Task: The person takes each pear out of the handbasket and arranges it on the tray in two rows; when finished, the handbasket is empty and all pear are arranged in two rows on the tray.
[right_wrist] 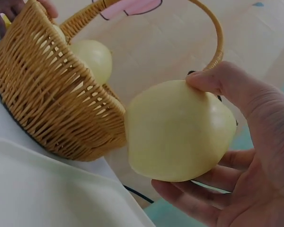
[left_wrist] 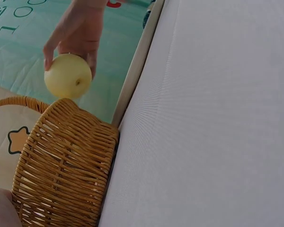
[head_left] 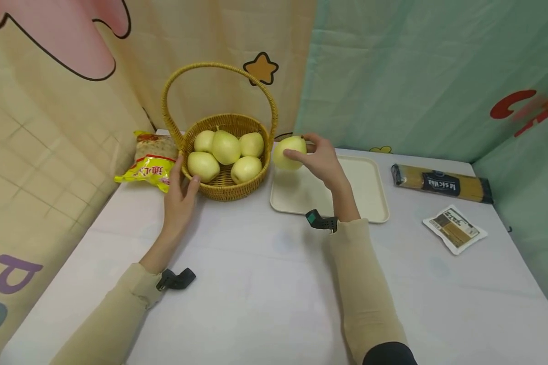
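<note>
A pale green pear (head_left: 288, 153) is pinched between the thumb and fingers of my right hand (head_left: 321, 159), just right of the wicker basket (head_left: 228, 192) and above the tray's left end. In the right wrist view the held pear (right_wrist: 177, 132) fills the middle, the thumb on top and fingers beneath. Several more pears (head_left: 226, 147) lie inside the basket. My left hand (head_left: 180, 195) rests at the basket's left front rim, its thumb by the front pear; in the left wrist view only a bit of that hand (left_wrist: 2, 210) shows.
Under the right arm lies a cream tray (head_left: 365, 187). A yellow bagged food packet (head_left: 152, 157) leans left of the basket. To the right are a spaghetti pack (head_left: 443, 183) and a small white packet (head_left: 455, 229). The basket's tall handle (head_left: 210, 65) arches upward; curtains hang behind.
</note>
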Demonstrator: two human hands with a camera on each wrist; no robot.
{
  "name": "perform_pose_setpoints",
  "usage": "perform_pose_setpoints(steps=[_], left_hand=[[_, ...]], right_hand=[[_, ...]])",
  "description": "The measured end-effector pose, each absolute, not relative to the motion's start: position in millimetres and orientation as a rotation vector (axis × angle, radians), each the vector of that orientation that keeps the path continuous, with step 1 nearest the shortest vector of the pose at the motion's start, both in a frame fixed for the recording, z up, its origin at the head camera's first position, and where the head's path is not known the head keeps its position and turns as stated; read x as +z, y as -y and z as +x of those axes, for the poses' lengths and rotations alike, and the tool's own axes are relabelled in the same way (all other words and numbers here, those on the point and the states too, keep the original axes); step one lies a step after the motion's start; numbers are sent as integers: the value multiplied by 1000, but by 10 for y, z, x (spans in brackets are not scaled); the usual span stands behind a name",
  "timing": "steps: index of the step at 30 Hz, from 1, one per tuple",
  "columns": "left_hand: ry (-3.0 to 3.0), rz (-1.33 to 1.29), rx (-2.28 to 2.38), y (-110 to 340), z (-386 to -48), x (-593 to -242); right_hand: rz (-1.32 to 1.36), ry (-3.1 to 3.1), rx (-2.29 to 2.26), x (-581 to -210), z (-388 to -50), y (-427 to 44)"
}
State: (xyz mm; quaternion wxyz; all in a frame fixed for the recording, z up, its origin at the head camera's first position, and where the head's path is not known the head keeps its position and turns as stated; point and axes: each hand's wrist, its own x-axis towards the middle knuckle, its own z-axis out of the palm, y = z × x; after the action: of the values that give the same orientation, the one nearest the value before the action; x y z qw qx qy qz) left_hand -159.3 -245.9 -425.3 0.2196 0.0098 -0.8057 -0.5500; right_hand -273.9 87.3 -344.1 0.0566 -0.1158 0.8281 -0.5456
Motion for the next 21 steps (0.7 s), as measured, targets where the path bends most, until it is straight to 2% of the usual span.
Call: perform_pose_setpoints(steps=[10, 21], left_hand=[[2217, 13, -1543, 2469, -1609, -4264], [2222, 21, -1543, 2463, -1602, -4259]], right_hand=[[-144, -2635, -1367, -3754, -2844, -884], [-117, -2770, -1485, -3936, -2838, -717]])
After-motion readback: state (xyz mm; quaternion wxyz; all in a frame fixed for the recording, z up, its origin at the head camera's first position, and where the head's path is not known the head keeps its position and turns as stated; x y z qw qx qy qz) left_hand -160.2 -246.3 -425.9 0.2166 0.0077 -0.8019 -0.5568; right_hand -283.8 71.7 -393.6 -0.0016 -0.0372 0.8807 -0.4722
